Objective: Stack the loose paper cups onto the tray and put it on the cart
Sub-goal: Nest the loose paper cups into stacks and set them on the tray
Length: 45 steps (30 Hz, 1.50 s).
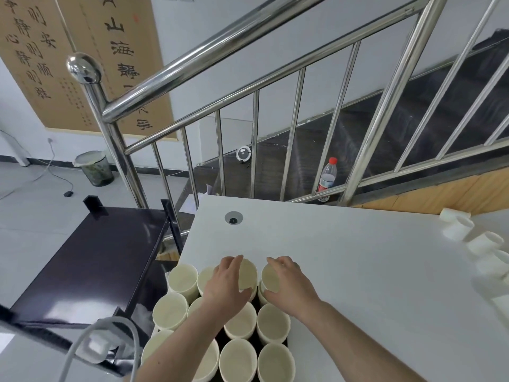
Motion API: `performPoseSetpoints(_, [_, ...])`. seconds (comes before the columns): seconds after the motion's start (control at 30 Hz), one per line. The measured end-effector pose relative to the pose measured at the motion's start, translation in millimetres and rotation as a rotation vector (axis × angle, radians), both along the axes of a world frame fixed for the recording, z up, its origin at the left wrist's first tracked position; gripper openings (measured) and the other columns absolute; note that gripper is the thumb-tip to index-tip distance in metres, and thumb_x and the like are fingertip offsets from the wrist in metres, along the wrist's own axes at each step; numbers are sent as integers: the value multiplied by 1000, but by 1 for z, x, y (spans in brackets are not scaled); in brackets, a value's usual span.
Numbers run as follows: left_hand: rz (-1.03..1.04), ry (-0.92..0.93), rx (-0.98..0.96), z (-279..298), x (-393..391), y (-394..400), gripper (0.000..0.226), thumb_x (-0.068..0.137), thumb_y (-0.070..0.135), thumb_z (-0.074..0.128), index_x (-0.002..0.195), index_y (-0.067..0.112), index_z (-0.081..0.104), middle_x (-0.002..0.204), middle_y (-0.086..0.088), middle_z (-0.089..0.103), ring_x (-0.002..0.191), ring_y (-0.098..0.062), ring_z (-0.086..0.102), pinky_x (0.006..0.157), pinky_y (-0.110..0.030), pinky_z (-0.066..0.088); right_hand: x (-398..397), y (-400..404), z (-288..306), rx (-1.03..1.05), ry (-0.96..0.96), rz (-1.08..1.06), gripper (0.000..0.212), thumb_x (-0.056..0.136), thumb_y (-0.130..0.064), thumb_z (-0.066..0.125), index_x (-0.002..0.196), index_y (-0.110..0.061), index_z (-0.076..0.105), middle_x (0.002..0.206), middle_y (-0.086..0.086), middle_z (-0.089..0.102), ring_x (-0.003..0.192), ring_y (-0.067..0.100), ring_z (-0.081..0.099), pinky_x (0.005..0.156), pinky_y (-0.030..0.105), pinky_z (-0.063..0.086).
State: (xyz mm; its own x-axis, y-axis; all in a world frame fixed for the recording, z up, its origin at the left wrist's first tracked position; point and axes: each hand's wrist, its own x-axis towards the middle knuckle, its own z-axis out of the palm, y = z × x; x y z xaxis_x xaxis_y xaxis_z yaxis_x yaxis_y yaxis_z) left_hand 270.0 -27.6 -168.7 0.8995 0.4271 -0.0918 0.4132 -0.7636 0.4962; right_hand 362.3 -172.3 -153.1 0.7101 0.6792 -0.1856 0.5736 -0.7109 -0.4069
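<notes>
Several cream paper cups (272, 322) stand upside down in rows on a dark tray (254, 341) at the near left corner of the white table (358, 271). My left hand (225, 282) grips a cup (247, 272) in the far row. Beside it, my right hand (286, 282) grips the neighbouring cup (270, 278). Several loose white cups (468, 238) lie at the table's right edge. The black cart (91, 260) stands just left of the table.
A steel stair railing (248, 67) rises behind the table, with a red-capped plastic bottle (327, 177) beyond its bars. A waste bin (95, 168) stands on the floor at the left. A cable hole (233, 217) sits in the tabletop. A white cable (110, 326) hangs near the bottom left.
</notes>
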Motion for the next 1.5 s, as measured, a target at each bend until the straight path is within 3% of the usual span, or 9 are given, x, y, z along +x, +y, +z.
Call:
performPoseSetpoints(0.2, [-49,50,12,-15,5,7,81,83,43,63,150,25,21,150,8,27,137,-18,27,106,-27,33,2,6,-12,-65,36,-25,77,85,-41,63,149,-21,25,146,-2,29,135,19,31,97,32,44])
performPoseSetpoints(0.4, [-54,55,31,-25,8,10,74,84,49,61,147,27,28,149,11,29,138,-15,26,106,-25,33,5,9,-19,-131,22,-30,59,86,-39,60,137,-16,41,141,1,38,130,20,38,94,34,46])
performPoseSetpoints(0.63, [-65,67,40,-29,11,10,68,86,47,59,145,28,32,146,12,34,135,-14,29,103,-23,34,8,10,-23,-129,19,-42,54,84,-36,62,132,-14,48,136,0,44,125,20,42,92,33,47])
performPoseSetpoints(0.97, [-39,68,84,-17,14,-2,65,86,42,59,144,28,32,151,5,25,141,-19,17,107,-28,34,8,0,-18,-84,-2,-10,64,89,-39,59,145,-18,35,146,-2,34,135,17,33,97,32,44])
performPoseSetpoints(1.27, [-107,-101,60,15,27,-63,51,90,35,55,139,27,40,141,9,36,133,-15,30,97,-22,37,10,-59,8,6,-77,-10,63,92,-39,57,147,-21,32,148,-5,32,136,14,32,99,30,43])
performPoseSetpoints(1.5, [-200,-135,45,28,38,-163,48,90,35,55,137,28,43,139,10,38,133,-13,31,98,-23,39,11,-163,25,38,-128,-83,60,92,-36,57,146,-22,35,146,-7,34,133,13,35,97,28,43])
